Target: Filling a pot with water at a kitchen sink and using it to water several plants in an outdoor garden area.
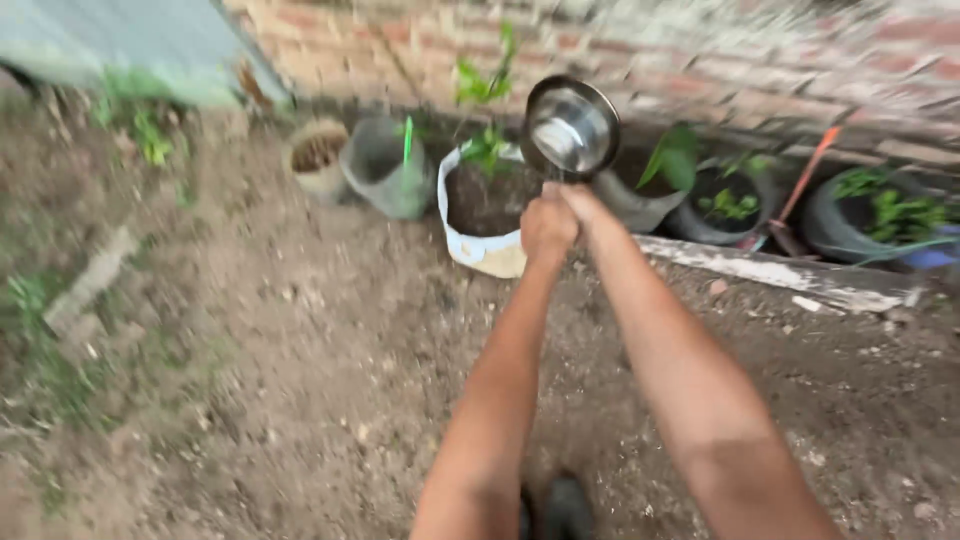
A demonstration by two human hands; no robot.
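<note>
Both hands, left hand and right hand, clamped on round shiny steel bowl; tip gently toward white soil-filled sack planter at 7 o'clock

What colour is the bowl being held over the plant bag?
Shiny silver metal bowl, seen best in the head view.

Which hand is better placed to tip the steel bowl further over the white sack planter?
Right, probably: the right hand meets the steel bowl at its lower edge above the white sack planter; the left hand sits just below.

Backyard garden: bare soil, potted plants along brick wall.
</note>
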